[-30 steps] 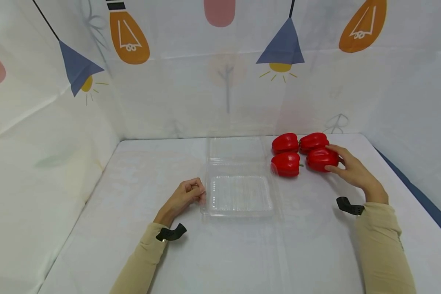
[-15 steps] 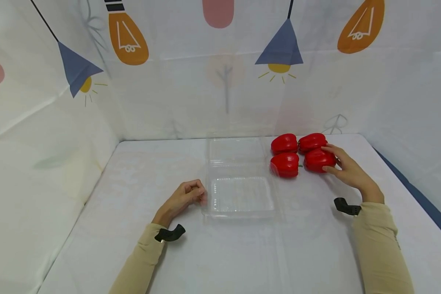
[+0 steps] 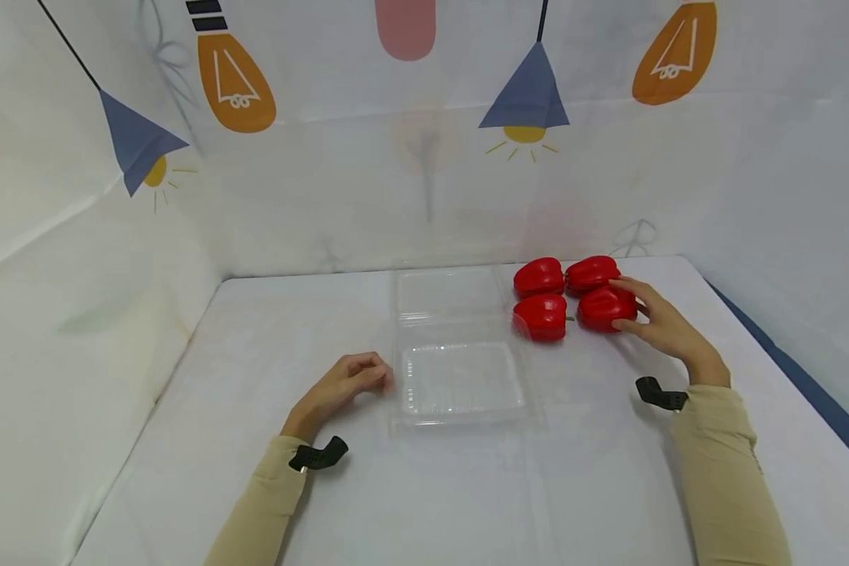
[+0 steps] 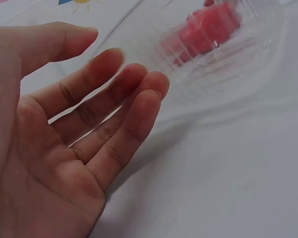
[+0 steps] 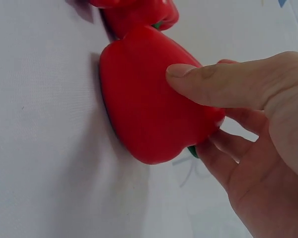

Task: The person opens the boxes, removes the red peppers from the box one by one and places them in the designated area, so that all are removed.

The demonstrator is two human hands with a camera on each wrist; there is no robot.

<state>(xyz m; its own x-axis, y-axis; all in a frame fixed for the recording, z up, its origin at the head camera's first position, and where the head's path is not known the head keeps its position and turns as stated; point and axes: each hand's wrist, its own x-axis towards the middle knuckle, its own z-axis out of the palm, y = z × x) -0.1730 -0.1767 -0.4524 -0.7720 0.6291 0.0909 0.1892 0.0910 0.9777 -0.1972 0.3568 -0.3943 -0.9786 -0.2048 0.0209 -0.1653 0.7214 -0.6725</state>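
Observation:
My right hand (image 3: 665, 322) holds a red bell pepper (image 3: 606, 309) at the back right of the table. In the right wrist view the thumb lies on top of this bell pepper (image 5: 149, 99), the other fingers beyond its green-stemmed end. Beside it are three more red bell peppers (image 3: 540, 317), lying close together. A clear plastic clamshell box (image 3: 462, 380) lies unfolded in the middle, its lid (image 3: 449, 292) toward the back wall. My left hand (image 3: 343, 391) is at the box's left edge, and the left wrist view shows its loosely bent fingers (image 4: 144, 114) holding nothing.
White cloth covers the table (image 3: 424, 495). A white fabric wall (image 3: 304, 189) printed with lamps and bulbs rises along the back, with further white fabric (image 3: 78, 354) at the left side. Black straps cross both wrists.
The left fingers have drawn slightly back from the box's left edge. The held bell pepper has shifted slightly left with the right hand. The head view has also shifted a little.

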